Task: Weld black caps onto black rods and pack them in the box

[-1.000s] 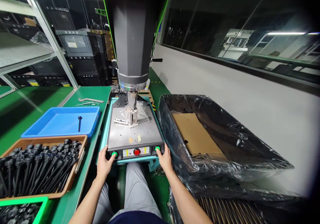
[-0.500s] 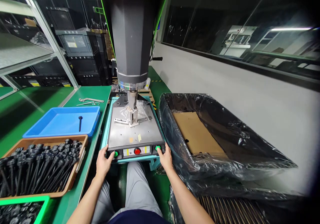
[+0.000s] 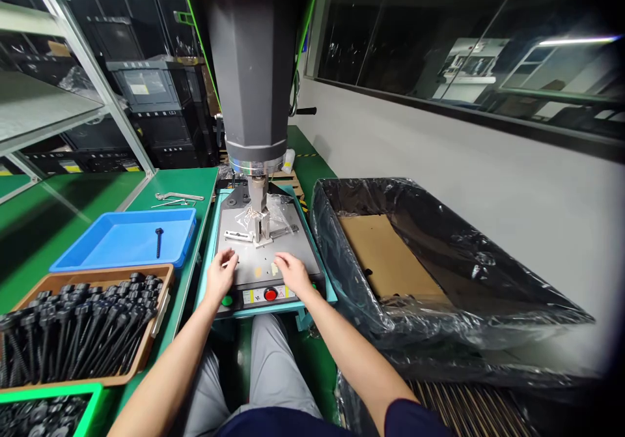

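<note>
My left hand (image 3: 222,274) hovers over the left front of the machine's metal base plate (image 3: 249,264), fingers loosely curled and apart, with nothing visible in them. Across from it, my right hand (image 3: 293,273) reaches over the plate's right front, thumb and fingers slightly parted and no object showing. Ahead of both hands stands a small metal fixture (image 3: 262,228) under the grey press head (image 3: 256,85). The head's lower tool meets or nearly meets the fixture; I cannot tell which. On the front panel are a red button (image 3: 270,294) and a green button (image 3: 227,300).
At left, a blue tray (image 3: 122,215) contains one black bolt-like part (image 3: 159,243). A brown bin (image 3: 168,287) full of similar parts and a green bin (image 3: 92,404) stand nearer. Wrenches (image 3: 178,197) lie behind. A plastic-lined box (image 3: 488,274) with cardboard stands right.
Both my hands have left the green buttons at the panel's corners and moved inward and forward over the base plate. The view has shifted slightly.
</note>
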Available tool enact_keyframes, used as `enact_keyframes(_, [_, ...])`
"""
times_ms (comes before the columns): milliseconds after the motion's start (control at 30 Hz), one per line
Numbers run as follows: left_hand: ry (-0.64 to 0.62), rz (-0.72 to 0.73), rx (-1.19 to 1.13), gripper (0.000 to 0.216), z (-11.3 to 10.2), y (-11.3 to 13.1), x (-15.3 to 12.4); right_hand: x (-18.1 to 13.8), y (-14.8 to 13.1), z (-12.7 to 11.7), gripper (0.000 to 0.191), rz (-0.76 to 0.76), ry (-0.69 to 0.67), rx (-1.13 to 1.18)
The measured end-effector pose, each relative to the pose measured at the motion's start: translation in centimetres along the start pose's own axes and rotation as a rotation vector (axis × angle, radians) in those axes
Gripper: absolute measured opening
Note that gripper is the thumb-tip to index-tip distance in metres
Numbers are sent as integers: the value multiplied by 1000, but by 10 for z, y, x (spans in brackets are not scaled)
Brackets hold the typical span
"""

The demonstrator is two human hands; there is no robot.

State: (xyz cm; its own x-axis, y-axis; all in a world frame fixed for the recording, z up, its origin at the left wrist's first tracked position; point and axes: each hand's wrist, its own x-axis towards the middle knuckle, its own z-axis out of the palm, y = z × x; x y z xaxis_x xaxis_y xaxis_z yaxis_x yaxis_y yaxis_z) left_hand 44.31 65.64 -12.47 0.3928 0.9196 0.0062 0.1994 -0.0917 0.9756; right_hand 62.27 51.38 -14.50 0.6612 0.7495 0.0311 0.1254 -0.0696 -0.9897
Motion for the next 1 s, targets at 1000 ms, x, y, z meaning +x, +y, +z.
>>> enact_keyframes(1000, [-20,-325,-734,26,55,101,112,128,-79,23,21,-327,-31,-120])
